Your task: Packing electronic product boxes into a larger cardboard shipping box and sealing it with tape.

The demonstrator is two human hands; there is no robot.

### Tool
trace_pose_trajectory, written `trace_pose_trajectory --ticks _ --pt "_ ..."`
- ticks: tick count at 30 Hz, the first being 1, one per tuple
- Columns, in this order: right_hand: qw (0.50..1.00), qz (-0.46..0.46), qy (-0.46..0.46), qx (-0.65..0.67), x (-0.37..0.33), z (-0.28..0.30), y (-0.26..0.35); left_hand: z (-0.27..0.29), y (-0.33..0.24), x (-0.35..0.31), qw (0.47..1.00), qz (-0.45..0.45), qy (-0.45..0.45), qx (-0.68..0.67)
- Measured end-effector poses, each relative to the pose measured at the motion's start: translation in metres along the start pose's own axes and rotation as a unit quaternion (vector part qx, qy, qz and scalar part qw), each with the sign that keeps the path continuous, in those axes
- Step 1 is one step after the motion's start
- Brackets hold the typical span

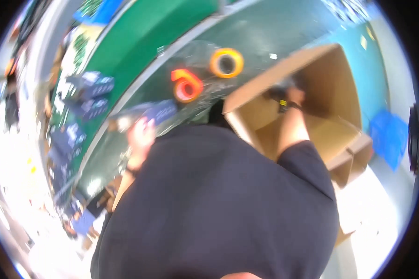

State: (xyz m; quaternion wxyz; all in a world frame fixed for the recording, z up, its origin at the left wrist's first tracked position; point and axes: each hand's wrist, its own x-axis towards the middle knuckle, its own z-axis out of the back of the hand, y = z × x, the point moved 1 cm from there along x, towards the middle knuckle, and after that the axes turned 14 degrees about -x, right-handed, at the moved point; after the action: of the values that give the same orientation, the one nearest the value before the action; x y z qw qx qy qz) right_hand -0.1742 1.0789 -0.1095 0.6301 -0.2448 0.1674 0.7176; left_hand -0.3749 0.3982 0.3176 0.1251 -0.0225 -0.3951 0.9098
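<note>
My right hand reaches inside an open cardboard box on the right. Its fingers look curled by a blurred, dark and greyish item with a yellow patch, which I cannot make out. On the left, my left hand is smeared by motion over the bench. Just beyond it lies a dark blue pack beside clear plastic film. Whether the left fingers grip or only touch that pack cannot be seen. Both wrists wear dark bands.
An orange-yellow tape roll and a red-orange tape dispenser lie on the dark green bench. Several dark blue boxes line the green belt to the left. A blue plastic bag hangs at far right.
</note>
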Motion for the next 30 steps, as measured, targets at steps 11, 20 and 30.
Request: trace_pose_trajectory --ticks 11,20,30 --pt "0.705 0.478 -0.394 0.345 -0.422 0.33 0.191 0.054 -0.033 0.061 0.979 -0.174 0.031 0.106" --pt "0.751 0.626 0.204 -0.048 -0.607 0.126 0.292 0.143 0.171 0.015 0.986 0.07 -0.147 0.021" --pt "0.785 0.57 0.234 -0.067 -0.647 0.089 0.302 0.118 0.178 0.027 0.961 0.092 0.015 -0.259"
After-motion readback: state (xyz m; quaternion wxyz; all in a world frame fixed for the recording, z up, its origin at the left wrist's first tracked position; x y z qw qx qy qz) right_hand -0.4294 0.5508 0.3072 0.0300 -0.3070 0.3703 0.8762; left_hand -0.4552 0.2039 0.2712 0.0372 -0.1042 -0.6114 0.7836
